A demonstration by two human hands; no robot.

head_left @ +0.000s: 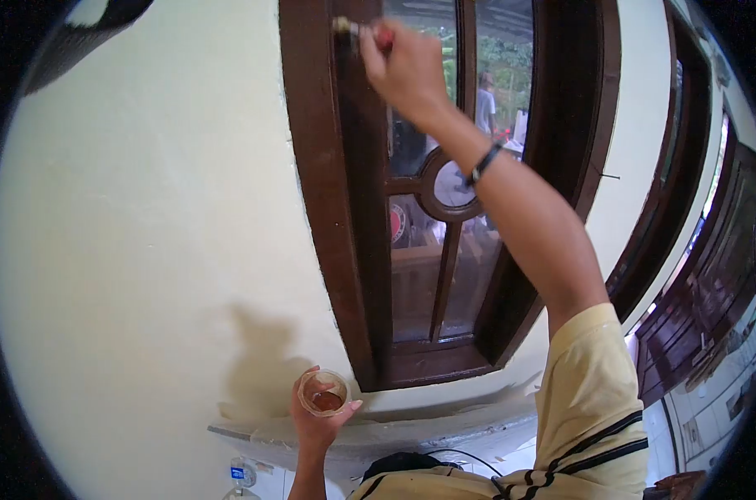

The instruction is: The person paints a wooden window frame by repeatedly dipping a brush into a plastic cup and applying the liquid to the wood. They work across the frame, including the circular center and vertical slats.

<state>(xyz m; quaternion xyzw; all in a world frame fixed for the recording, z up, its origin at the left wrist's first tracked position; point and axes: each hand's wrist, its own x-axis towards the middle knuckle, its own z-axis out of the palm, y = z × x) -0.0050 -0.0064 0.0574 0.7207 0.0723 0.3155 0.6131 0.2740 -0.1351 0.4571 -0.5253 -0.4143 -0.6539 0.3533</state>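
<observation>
High on the window's left side, my right hand (pixel 407 71) is closed around the red handle of a paintbrush (pixel 351 27). Its pale bristles point left and overlap the dark brown window frame (pixel 315 125) in this view. Low down near the wall, my left hand (pixel 314 425) wraps around a clear plastic cup (pixel 343 385), thumb on one side and fingers on the other. Reddish-brown liquid (pixel 326 402) lies in the bottom of the cup. Glass panes and a round wooden ring (pixel 428 196) fill the middle of the window.
A cream wall (pixel 144 217) spans the left. Below the window runs a ledge (pixel 394 433) with a rough edge. A plastic bottle (pixel 240 475) stands low at the left. Another dark window frame (pixel 665 183) and a brown door (pixel 686 308) are at right. A person (pixel 485 104) shows through the glass.
</observation>
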